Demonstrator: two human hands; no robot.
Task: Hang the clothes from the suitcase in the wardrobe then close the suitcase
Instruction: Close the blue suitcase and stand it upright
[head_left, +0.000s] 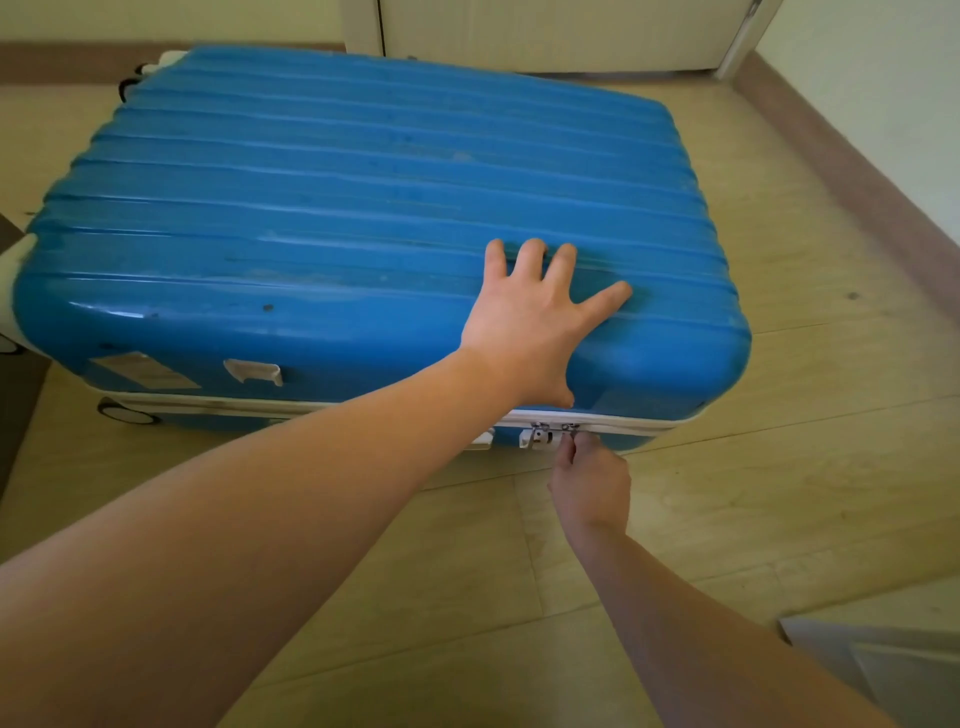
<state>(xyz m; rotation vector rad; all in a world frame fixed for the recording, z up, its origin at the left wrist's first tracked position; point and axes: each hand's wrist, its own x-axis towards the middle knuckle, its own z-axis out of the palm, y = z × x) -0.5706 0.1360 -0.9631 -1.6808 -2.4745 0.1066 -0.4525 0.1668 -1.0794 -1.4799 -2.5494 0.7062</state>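
A blue ribbed hard-shell suitcase (337, 208) lies flat on the floor with its lid down. A white zip band runs along its near side. My left hand (530, 322) lies flat on the lid near the front right corner, fingers spread. Below it my right hand (589, 483) pinches a metal zip pull (570, 430) on the near side. A second zip pull (540, 431) hangs right beside it, next to the white lock block. No clothes are in view.
Pale wooden floor (779, 467) surrounds the suitcase. A cream wardrobe or door base (545, 36) stands just behind it. A brown skirting board (857, 171) runs along the right wall. The suitcase wheels (122, 413) show at the left. A grey-white object (893, 660) lies at the bottom right.
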